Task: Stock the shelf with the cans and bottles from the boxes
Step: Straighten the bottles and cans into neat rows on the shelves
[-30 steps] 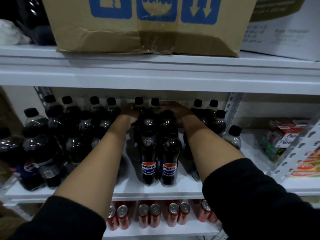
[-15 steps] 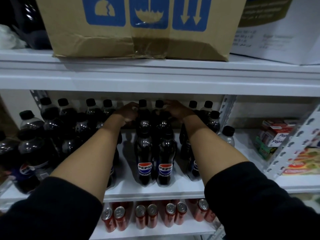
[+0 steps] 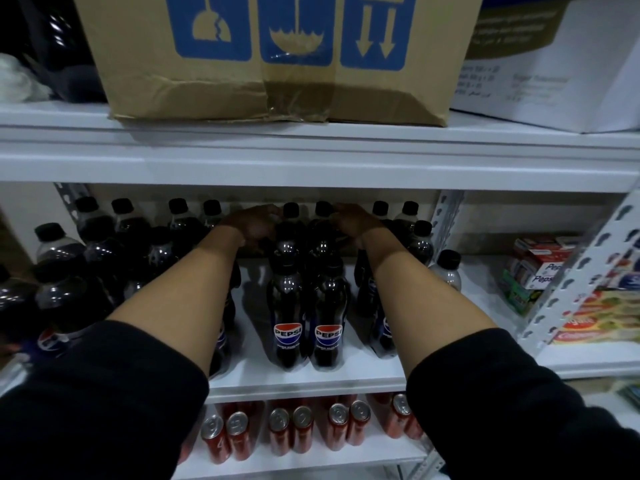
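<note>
We saw the shelf (image 3: 311, 379) already well filled: dark bottles stood in rows on the middle board, red cans (image 3: 301, 427) on the board below, and a box (image 3: 277, 57) on the board above. Both arms reached deep over the two centre rows (image 3: 306, 306), which ran from the front edge to the back wall.

The left hand (image 3: 254, 225) and the right hand (image 3: 353, 225) lay against the rear bottles of these rows, one on each side, the fingers curled round the necks; in the dim light we could not tell if they really gripped or only pressed. We judged the step to be the seating of this double row, pushed back and straightened.

Each bottle stood upright, its long axis vertical, cap up, and the two front labels faced us.

The next move, we thought, called for letting go gently, drawing both hands out without touching the neighbour caps, and then fetching more stock from a box.
</note>
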